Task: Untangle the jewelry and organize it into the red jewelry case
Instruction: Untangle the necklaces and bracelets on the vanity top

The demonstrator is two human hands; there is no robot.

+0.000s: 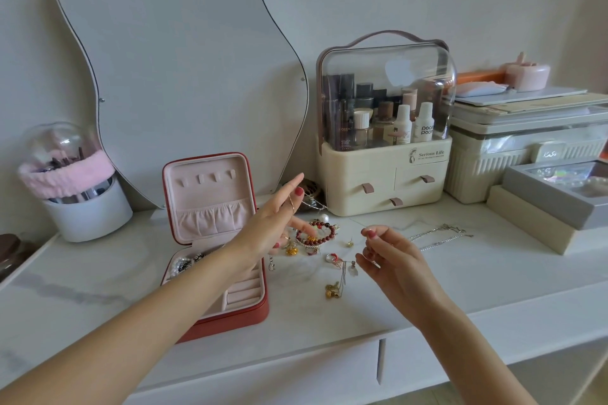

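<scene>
Red on the outside and pale pink inside, the jewelry case (215, 240) stands open on the white marble-look tabletop (460, 273), its lid upright. The lid lining has a row of small hooks above a gathered pocket. In the tray, the back left compartment holds a small heap of dark and pearly pieces (185, 262); the ring rolls at the front right look bare, though my left forearm hides much of the tray.

My left hand (274, 223) hovers above the case's right edge with the fingers spread and mostly straight, a ring on one finger; a thin chain seems to run near its fingertips, but I cannot tell whether I am holding it. My right hand (390, 255) has curled fingers, thumb and forefinger pinching something very fine that I cannot make out.

Between my hands lies the loose jewelry: a dark red bead bracelet (317, 233) with a pearl (324, 217) just behind it, small gold pieces (291, 250), a stud earring (349, 243) and a tangle of rings, chain and gold charms (337, 276). A silver chain (439, 237) lies apart on the right.

Behind stands a cream cosmetics box (383, 171) with a clear dome over bottles.
</scene>
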